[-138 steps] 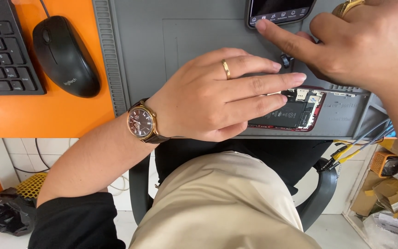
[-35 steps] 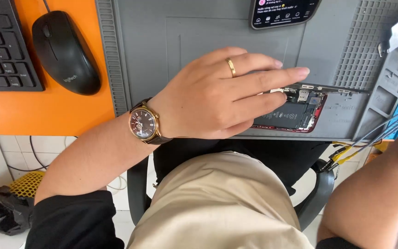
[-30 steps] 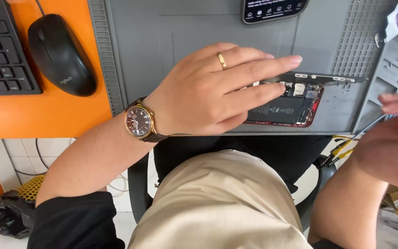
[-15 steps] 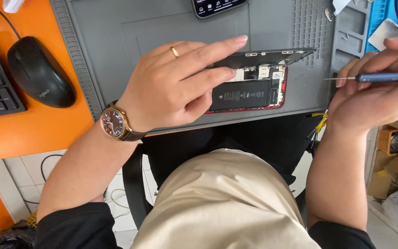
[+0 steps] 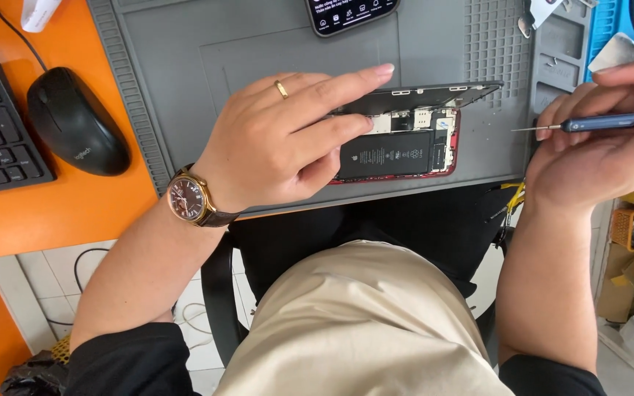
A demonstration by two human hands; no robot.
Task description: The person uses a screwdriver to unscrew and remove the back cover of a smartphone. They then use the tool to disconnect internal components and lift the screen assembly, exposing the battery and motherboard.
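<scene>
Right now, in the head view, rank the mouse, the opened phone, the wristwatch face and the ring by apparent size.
1. Opened phone, partly under the left hand
2. Mouse, not far behind the phone
3. Wristwatch face
4. Ring

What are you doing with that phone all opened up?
A person sits at a desk with a grey work mat. The left hand rests on an opened phone, fingers propping its screen up so the battery and small parts inside show. The right hand holds a thin blue screwdriver, tip pointing toward the phone but not touching it. Another phone lies at the mat's far edge, and a black mouse sits on the orange desk.
</scene>
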